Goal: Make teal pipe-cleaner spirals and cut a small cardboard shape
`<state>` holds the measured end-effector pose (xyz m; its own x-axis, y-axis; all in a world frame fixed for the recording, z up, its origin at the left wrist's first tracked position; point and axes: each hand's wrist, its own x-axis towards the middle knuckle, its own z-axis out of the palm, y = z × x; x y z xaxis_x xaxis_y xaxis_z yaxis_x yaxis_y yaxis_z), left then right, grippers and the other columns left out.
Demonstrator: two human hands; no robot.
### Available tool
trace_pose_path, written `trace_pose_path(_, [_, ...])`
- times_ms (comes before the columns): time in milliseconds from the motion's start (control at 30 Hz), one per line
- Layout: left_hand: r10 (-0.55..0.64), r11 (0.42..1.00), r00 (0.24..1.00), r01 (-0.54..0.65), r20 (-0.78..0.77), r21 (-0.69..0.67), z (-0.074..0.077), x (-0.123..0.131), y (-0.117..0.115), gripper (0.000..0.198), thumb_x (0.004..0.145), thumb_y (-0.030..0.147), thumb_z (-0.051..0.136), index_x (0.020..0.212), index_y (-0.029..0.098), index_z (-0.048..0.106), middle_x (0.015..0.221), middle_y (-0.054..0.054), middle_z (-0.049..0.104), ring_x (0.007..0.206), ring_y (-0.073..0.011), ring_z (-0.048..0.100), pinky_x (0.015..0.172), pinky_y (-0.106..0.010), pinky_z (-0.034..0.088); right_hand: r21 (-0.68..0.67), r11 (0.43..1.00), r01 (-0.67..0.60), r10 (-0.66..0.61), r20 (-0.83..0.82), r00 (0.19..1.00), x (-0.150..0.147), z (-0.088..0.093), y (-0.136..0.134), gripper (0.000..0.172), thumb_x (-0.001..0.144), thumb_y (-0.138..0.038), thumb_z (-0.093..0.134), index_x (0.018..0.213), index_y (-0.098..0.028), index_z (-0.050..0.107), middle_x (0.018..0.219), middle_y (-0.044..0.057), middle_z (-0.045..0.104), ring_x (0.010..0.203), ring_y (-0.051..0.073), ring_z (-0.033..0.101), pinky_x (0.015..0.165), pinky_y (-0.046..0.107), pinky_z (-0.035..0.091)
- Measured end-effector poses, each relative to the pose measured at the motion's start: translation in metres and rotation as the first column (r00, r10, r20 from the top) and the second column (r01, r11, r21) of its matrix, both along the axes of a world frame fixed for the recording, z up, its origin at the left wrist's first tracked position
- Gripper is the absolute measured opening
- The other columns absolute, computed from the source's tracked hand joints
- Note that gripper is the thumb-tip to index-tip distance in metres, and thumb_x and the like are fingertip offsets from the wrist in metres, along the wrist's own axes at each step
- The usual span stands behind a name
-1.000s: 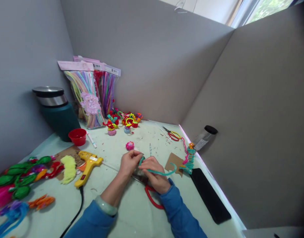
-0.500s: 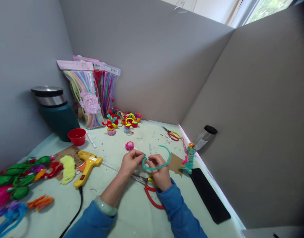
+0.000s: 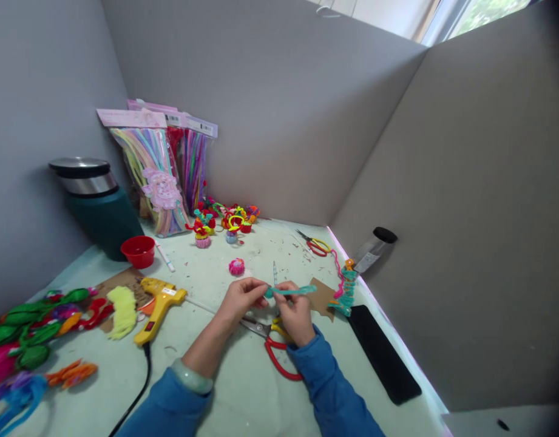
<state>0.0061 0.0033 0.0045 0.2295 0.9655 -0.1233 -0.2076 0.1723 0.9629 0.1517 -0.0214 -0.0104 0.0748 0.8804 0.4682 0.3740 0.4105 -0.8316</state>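
Observation:
A teal pipe cleaner [image 3: 294, 291] is pinched between my two hands above the table's middle. My left hand [image 3: 243, 300] grips its coiled end between thumb and forefinger. Close beside it, my right hand [image 3: 297, 315] pinches the strand, and the loose tail points off to the right, blurred by motion. Under my hands lie scissors [image 3: 279, 359] with red and yellow handles, their blades partly covered by my left hand. A small pink pipe-cleaner coil [image 3: 237, 266] sits just beyond my fingers.
On the left are a yellow glue gun [image 3: 159, 303], a red cup [image 3: 139, 251] and a teal bottle [image 3: 99, 212]. Pipe-cleaner packs [image 3: 156, 176] lean at the back. A black slab [image 3: 385, 355] and a teal-wrapped figure [image 3: 347, 288] lie right, near other scissors [image 3: 316, 246].
The pipe cleaner's tail swung from an upward curve to a nearly straight line pointing right. Both hands stay close together, fingers shifted slightly.

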Motion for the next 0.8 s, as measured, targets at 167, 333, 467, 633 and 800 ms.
trace_pose_path(167, [-0.074,0.997,0.993,0.077,0.097,-0.027,-0.002,-0.003,-0.001,0.027,0.065,0.034,0.071,0.077,0.012,0.063,0.061,-0.003,0.064,0.050,-0.0102,0.058,0.053,-0.020,0.045,-0.119,0.989,-0.088,0.054,-0.261,0.964,0.002,-0.007,0.003,0.014,0.078,-0.032,0.057,0.080,-0.018,0.058,0.066,0.000,0.056,0.057,0.013,0.051,0.056,0.026,0.044])
trace_pose_path(333, [-0.079,0.995,0.985,0.086,0.153,-0.040,0.000,-0.004,-0.002,0.025,0.067,0.032,0.070,0.078,0.012,0.062,0.062,-0.002,0.063,0.051,-0.0097,0.057,0.053,-0.021,0.044,-0.210,0.965,-0.160,0.094,-0.292,0.952,-0.001,0.003,0.000,0.014,0.077,-0.032,0.057,0.077,-0.017,0.058,0.055,-0.004,0.051,0.050,0.011,0.048,0.051,0.023,0.040])
trace_pose_path(467, [-0.104,0.993,0.979,0.112,0.173,-0.040,-0.001,-0.004,-0.003,0.025,0.066,0.033,0.071,0.076,0.012,0.061,0.062,-0.002,0.062,0.052,-0.0102,0.057,0.056,-0.023,0.046,-0.211,0.966,-0.149,0.093,-0.255,0.962,-0.002,0.008,-0.002,0.013,0.076,-0.029,0.057,0.072,-0.017,0.059,0.063,-0.002,0.056,0.058,0.012,0.051,0.055,0.023,0.041])
trace_pose_path(633, [-0.080,0.997,0.995,0.081,0.067,-0.015,-0.004,-0.003,-0.001,0.028,0.066,0.036,0.070,0.074,0.012,0.061,0.057,0.000,0.061,0.048,-0.0090,0.054,0.050,-0.020,0.041,-0.194,0.973,-0.123,0.084,-0.195,0.977,-0.002,0.003,-0.002,0.014,0.077,-0.030,0.057,0.073,-0.016,0.059,0.062,-0.002,0.055,0.057,0.012,0.049,0.055,0.022,0.041])
trace_pose_path(800, [-0.083,0.996,0.996,0.082,0.030,0.022,-0.006,-0.002,0.000,0.028,0.065,0.038,0.070,0.073,0.012,0.061,0.053,0.001,0.059,0.047,-0.0089,0.053,0.049,-0.019,0.039,-0.194,0.976,-0.096,0.071,-0.134,0.988,0.000,-0.005,0.000,0.015,0.079,-0.031,0.056,0.074,-0.017,0.059,0.060,-0.002,0.053,0.055,0.011,0.048,0.053,0.022,0.039])
